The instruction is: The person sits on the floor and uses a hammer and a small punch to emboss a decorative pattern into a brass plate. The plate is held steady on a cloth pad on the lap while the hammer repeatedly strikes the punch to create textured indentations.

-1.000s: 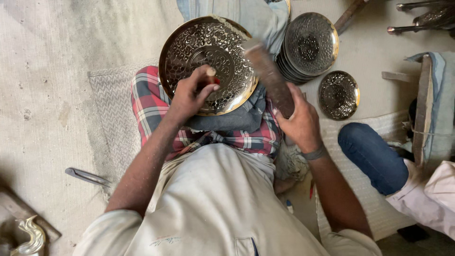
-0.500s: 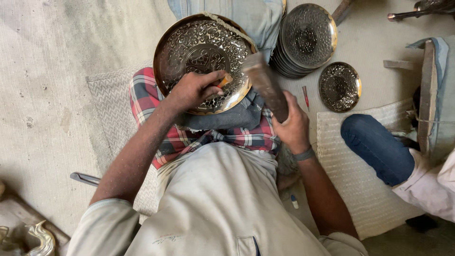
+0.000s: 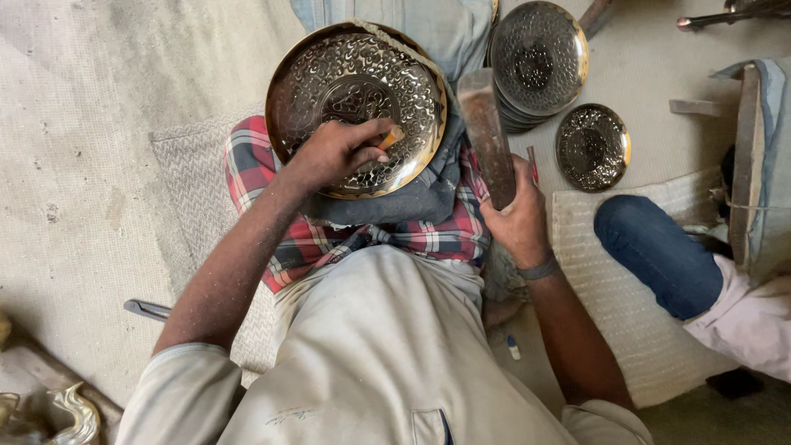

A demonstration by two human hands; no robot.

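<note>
Landmark: the big embossed brass plate [image 3: 356, 107], lying face-up on the person's lap.

- Nearest the camera: pale shirt [image 3: 371, 354], then the red plaid cloth [image 3: 362, 239] over the legs, directly under the plate's near edge. A grey cloth [image 3: 412, 198] sits between plaid and plate.
- Left hand [image 3: 334, 152] rests on the plate's near-right part, fingers curled shut around a small punch [image 3: 390, 137]. Only its orange-brown end shows, tip against the patterned surface.
- Right hand [image 3: 517, 216] is just right of the plate and nearer the camera, fist closed on the handle of a hammer [image 3: 486, 136]. The hammer's dark block head stands up alongside the plate's right rim, off the surface. Dark band on that wrist.
- Hands are apart, plate's right edge between them.
- Left of the plate and nearer: woven mat [image 3: 194, 181] on the floor, and a metal tool [image 3: 147, 309] lying on it by the left elbow.
- Right of the plate, nearer: another person's knee in blue jeans [image 3: 659, 251] on a white mat [image 3: 614, 288].
- Right of the plate, same depth: small embossed dish [image 3: 593, 147] on the floor.
- Right and beyond: stack of embossed plates [image 3: 537, 62], just past the hammer head.
- Beyond the plate's far rim: blue denim fabric [image 3: 428, 25], touching it.
</note>
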